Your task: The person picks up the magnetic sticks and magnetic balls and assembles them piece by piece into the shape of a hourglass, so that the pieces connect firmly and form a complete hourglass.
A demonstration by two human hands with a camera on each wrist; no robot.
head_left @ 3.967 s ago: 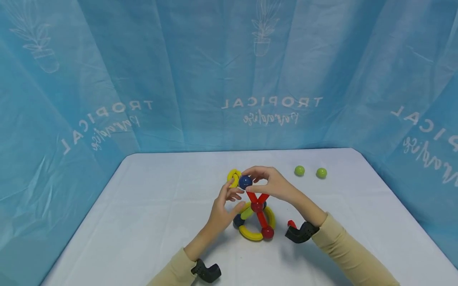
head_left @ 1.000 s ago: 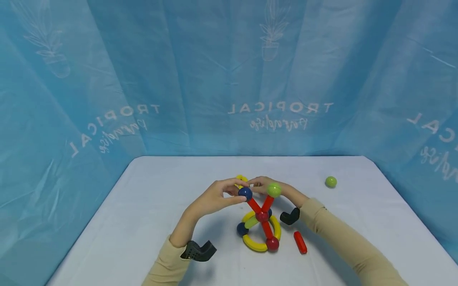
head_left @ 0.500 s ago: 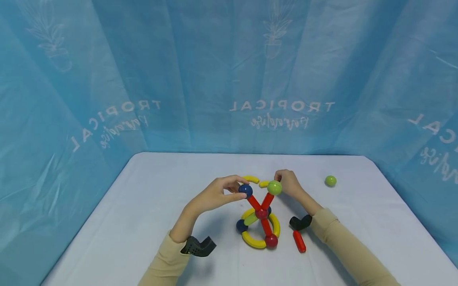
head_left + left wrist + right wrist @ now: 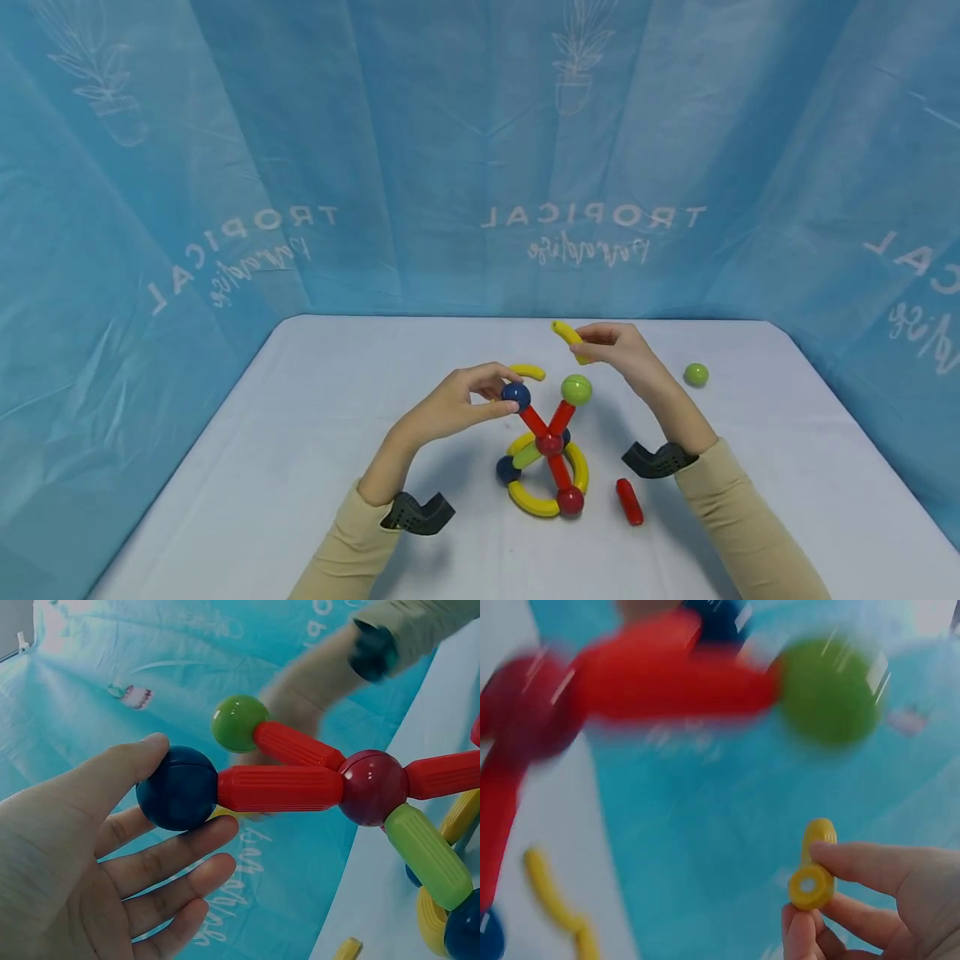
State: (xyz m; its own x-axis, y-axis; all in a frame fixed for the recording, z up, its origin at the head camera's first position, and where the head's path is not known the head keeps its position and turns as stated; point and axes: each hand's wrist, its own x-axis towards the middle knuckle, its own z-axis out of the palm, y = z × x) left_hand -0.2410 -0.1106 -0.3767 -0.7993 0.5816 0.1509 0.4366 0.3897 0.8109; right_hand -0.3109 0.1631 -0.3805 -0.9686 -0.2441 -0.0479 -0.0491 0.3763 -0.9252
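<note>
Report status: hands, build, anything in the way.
Left hand pinching upper blue ball. Right hand holding curved yellow stick, aloft. Build upright. Loose red stick alongside, seemingly out of the way.

Blue curtain [image 4: 420, 167], ctr & L side: white lettering [image 4: 592, 216], mirrored, caps "TROPICAL" w/ script "Paradise" below. R side: same style, cut off at view's edge, only mirrored "CAL" clear.

Soft, even light fills the head view, with faint shadows on the counter [image 4: 315, 417] and glints on the left green ball [image 4: 576, 389]; both wrist views are dimmer, the right smearing a red rod [image 4: 679, 684], the left blurring the right arm [image 4: 319, 675]
</note>
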